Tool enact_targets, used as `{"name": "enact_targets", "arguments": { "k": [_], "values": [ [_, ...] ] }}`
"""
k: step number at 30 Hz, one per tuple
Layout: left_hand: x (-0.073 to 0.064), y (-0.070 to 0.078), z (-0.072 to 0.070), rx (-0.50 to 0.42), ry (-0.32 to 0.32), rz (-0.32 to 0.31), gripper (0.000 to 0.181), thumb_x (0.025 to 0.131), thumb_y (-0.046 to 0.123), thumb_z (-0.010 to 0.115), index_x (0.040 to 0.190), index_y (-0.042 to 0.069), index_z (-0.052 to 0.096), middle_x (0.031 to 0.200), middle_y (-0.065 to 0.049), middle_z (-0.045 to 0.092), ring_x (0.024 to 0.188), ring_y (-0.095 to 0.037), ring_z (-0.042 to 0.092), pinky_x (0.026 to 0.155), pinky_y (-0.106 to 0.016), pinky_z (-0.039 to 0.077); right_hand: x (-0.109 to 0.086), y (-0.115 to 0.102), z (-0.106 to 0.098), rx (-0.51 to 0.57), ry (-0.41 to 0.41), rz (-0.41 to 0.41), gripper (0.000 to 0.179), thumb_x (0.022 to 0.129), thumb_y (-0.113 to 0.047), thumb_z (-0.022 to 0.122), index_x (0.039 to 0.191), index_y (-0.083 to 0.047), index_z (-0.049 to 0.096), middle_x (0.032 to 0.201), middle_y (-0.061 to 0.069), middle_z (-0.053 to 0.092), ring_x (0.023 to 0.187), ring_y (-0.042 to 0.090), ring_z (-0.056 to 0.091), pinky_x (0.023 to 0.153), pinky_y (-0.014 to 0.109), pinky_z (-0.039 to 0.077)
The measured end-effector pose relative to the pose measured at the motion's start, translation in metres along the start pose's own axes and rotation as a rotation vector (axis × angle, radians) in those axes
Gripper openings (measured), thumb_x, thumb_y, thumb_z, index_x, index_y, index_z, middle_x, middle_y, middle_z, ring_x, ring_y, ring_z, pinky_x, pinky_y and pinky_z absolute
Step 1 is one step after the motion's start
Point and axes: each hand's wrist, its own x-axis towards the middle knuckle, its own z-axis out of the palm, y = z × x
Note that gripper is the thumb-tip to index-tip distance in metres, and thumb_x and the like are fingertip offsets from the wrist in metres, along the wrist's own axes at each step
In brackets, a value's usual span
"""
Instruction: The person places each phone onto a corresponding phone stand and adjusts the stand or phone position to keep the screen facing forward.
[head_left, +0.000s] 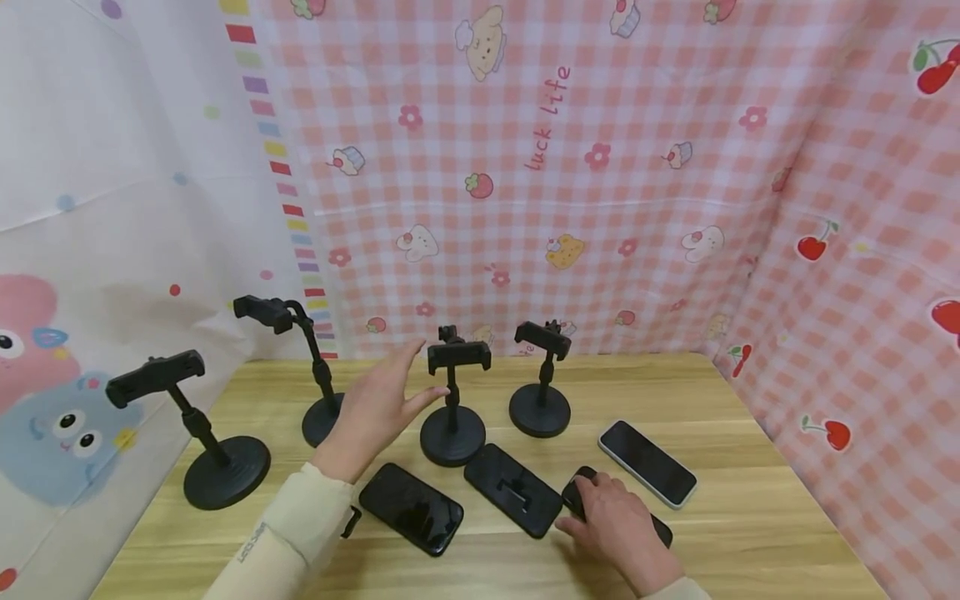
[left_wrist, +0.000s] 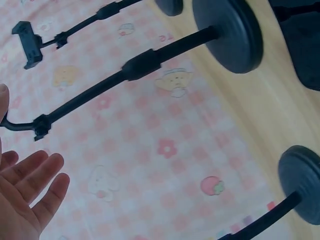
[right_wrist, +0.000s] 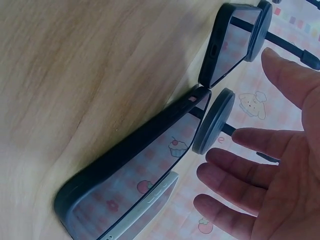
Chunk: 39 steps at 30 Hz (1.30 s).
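My left hand [head_left: 378, 408] is raised beside the middle phone stand [head_left: 453, 437], thumb and forefinger spread towards its clamp. Nothing is held in it; in the left wrist view its fingers [left_wrist: 42, 175] are loosely extended near the stand's bent neck. My right hand [head_left: 618, 525] is over a black phone [head_left: 661, 532] that lies on the table and covers part of it. In the right wrist view, the fingers [right_wrist: 235, 180] look straight and relaxed above that phone [right_wrist: 110, 160], not curled round it. Two more black phones lie nearby, one at centre [head_left: 517, 492] and one further left [head_left: 412, 508].
A white-edged phone [head_left: 648, 462] lies at the right. Other black stands are at far left [head_left: 227, 472], behind my left wrist [head_left: 318, 421] and right of the middle one [head_left: 540, 410]. Patterned cloth [head_left: 487, 225] hangs behind the wooden table [head_left: 720, 417].
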Motion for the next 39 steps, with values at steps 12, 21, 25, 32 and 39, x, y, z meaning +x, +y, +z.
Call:
{"name": "enact_targets", "arguments": {
  "k": [12,21,25,32,39],
  "values": [
    [0.007,0.011,-0.014,0.115,0.224,0.322,0.066,0.081,0.027,0.084,0.134,0.000,0.056,0.124,-0.016,0.066,0.102,-0.027,0.069,0.079,-0.040,0.056,0.004,-0.002,-0.001,-0.009,-0.021,-0.004,0.061,0.082,-0.049,0.077,0.118,-0.002,0.063,0.109,0.022,0.060,0.098,0.038,0.060,0.078,0.054,0.050],
    [0.012,0.016,-0.016,0.194,0.258,0.396,0.047,0.084,0.020,0.082,0.124,0.002,0.065,0.114,-0.012,0.069,0.094,-0.024,0.070,0.079,-0.041,0.056,0.005,-0.004,0.001,-0.001,-0.022,-0.010,0.062,0.081,-0.048,0.078,0.118,0.000,0.063,0.111,0.023,0.060,0.098,0.038,0.060,0.081,0.055,0.049],
    [0.014,0.017,-0.013,0.261,0.287,0.421,0.045,0.083,0.019,0.083,0.121,0.001,0.066,0.110,-0.011,0.070,0.092,-0.023,0.070,0.076,-0.039,0.056,0.005,-0.004,0.001,0.003,-0.046,-0.007,0.064,0.082,-0.049,0.077,0.121,0.000,0.063,0.116,0.025,0.059,0.103,0.041,0.059,0.086,0.056,0.048],
    [0.015,0.018,-0.011,0.396,0.360,0.484,0.040,0.085,0.022,0.081,0.116,0.000,0.069,0.100,-0.011,0.072,0.084,-0.022,0.070,0.067,-0.037,0.055,0.005,-0.005,0.001,0.001,-0.052,-0.010,0.066,0.082,-0.050,0.077,0.122,0.001,0.063,0.119,0.025,0.059,0.107,0.042,0.059,0.088,0.057,0.047],
    [0.017,0.017,-0.012,0.401,0.353,0.492,0.036,0.087,0.021,0.079,0.113,-0.002,0.069,0.099,-0.013,0.072,0.083,-0.023,0.071,0.068,-0.037,0.056,0.005,-0.008,0.002,-0.004,-0.053,-0.020,0.067,0.082,-0.050,0.077,0.123,0.002,0.063,0.118,0.025,0.059,0.107,0.041,0.059,0.089,0.056,0.047]
  ]
}}
